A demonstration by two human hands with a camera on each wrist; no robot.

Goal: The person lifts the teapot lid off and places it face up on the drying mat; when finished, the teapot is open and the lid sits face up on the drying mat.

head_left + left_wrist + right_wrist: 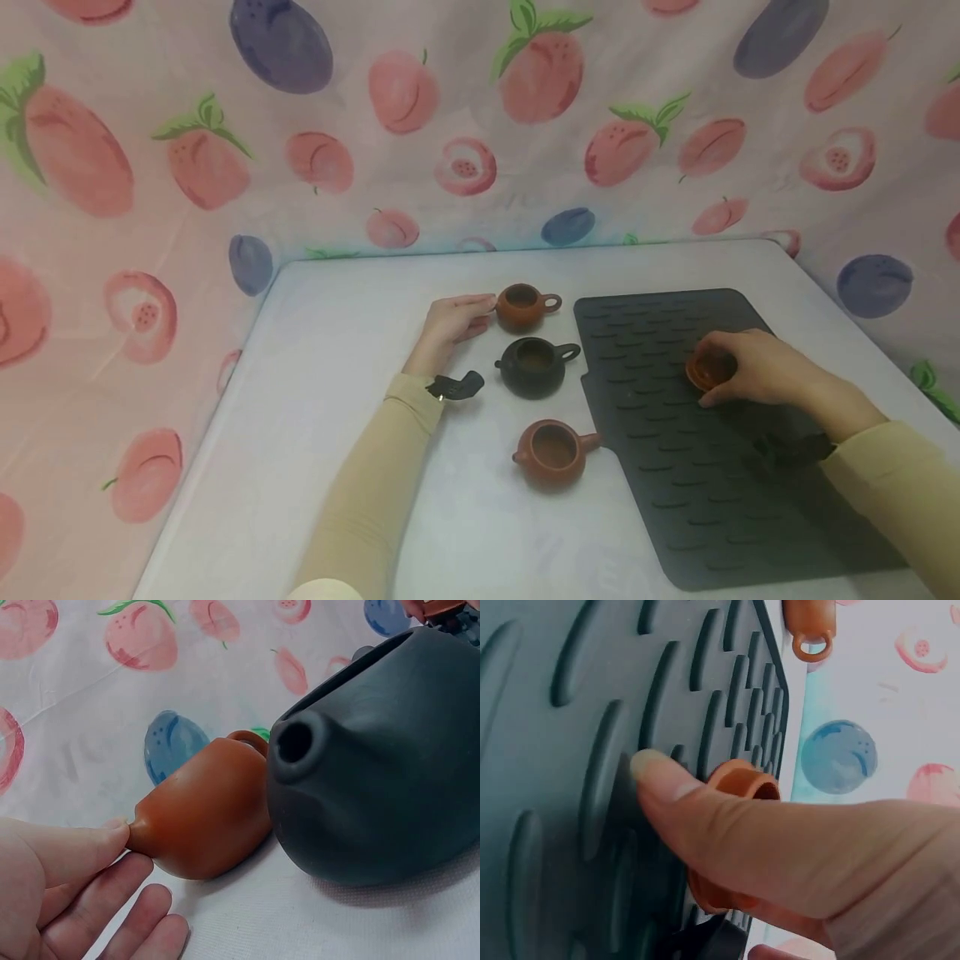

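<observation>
My left hand (448, 323) pinches the spout of a small orange-brown clay teapot (521, 308) between thumb and forefinger. In the left wrist view, that teapot (206, 814) stands on the white cloth, the other fingers loosely bent below its spout. A dark teapot (534, 367) is close by, its spout towards the left wrist camera. Nearer to me stands a reddish-brown teapot (552, 452) with a straight side handle. All three have uncovered tops. Over the grey mat, my right hand (761, 367) grips a small orange-brown teapot lid (703, 372) by its edge; the fingers partly hide it.
The dark grey ribbed mat (660, 500) covers the table's right side. A white cloth (300, 400) lies under the teapots. Fruit-print fabric (465, 100) hangs behind and at both sides. Black straps (456, 386) sit on the wrists.
</observation>
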